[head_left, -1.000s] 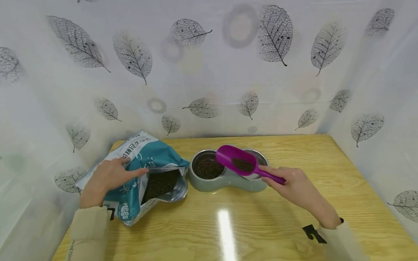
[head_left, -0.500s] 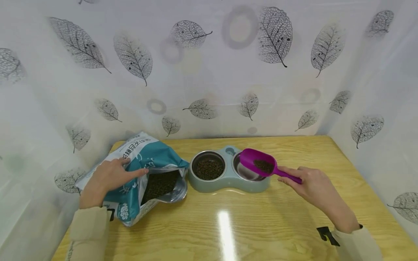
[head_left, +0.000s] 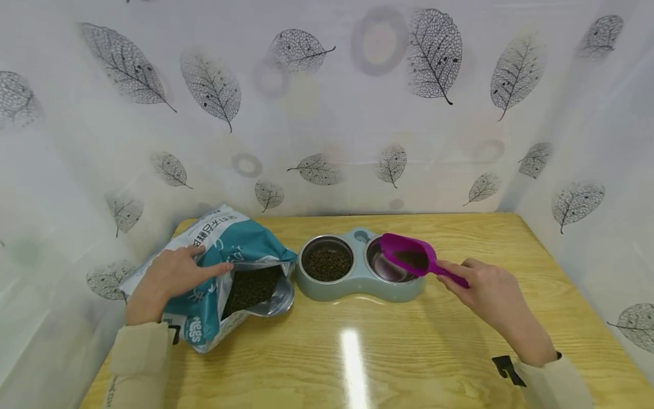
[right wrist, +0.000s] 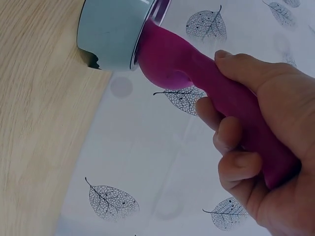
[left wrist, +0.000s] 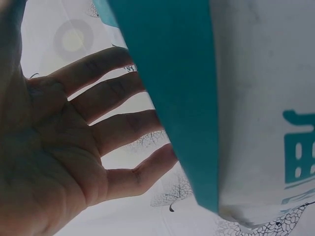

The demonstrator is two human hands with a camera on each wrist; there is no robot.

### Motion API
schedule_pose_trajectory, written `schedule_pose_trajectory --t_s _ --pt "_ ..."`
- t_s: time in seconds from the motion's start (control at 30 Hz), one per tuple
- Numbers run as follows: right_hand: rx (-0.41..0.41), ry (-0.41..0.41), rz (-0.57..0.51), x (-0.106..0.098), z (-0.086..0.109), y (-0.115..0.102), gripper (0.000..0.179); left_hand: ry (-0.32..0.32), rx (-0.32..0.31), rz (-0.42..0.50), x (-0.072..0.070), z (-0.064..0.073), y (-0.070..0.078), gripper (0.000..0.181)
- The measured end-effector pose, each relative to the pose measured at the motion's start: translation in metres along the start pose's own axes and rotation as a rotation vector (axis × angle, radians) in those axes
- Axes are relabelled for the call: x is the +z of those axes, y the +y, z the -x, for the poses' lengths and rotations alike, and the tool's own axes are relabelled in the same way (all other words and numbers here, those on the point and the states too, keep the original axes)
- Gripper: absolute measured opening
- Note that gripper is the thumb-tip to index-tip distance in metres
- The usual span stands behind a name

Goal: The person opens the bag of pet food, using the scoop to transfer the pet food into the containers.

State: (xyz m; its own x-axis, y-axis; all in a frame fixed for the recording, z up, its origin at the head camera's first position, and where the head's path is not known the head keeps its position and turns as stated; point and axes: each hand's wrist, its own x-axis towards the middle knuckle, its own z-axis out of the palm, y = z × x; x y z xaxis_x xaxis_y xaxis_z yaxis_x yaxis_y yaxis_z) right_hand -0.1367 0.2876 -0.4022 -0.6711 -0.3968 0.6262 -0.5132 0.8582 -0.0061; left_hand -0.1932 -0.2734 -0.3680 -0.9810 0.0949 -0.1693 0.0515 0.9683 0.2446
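Note:
My right hand (head_left: pixel 491 289) grips the handle of a purple scoop (head_left: pixel 406 244), its fingers curled round it in the right wrist view. The scoop's tip lies over the right steel bowl (head_left: pixel 382 267), with brown kibble (head_left: pixel 416 260) in the back of its blade. Brown pellets fill part of the left steel bowl (head_left: pixel 327 244) in the same pale blue-green double holder (head_left: pixel 334 291). My left hand (head_left: pixel 171 278) rests on a teal and white pet food bag (head_left: pixel 250 238), fingers extended against its side (left wrist: pixel 172 73). The bag lies tilted, its mouth facing the bowls, kibble showing inside.
A wooden table (head_left: pixel 306 363) carries everything, with a bright light reflection at its front middle. A pale curtain printed with grey leaves (head_left: pixel 317 113) hangs behind and along both sides. The bag's silver lining (head_left: pixel 278 301) sits close to the left bowl's side.
My right hand has carried the scoop rightward from between the bowls to over the right one, and the scoop's blade now tips slightly. My left hand and the bag have stayed put.

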Motion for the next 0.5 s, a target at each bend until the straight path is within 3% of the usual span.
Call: schedule_pose_trajectory --t_s 0.5 --pt "-0.048 0.062 0.077 -0.0047 -0.0017 -0.0088 0.071 -0.004 -0.017 0.01 0.0009 0.0054 0.0026 0.11"
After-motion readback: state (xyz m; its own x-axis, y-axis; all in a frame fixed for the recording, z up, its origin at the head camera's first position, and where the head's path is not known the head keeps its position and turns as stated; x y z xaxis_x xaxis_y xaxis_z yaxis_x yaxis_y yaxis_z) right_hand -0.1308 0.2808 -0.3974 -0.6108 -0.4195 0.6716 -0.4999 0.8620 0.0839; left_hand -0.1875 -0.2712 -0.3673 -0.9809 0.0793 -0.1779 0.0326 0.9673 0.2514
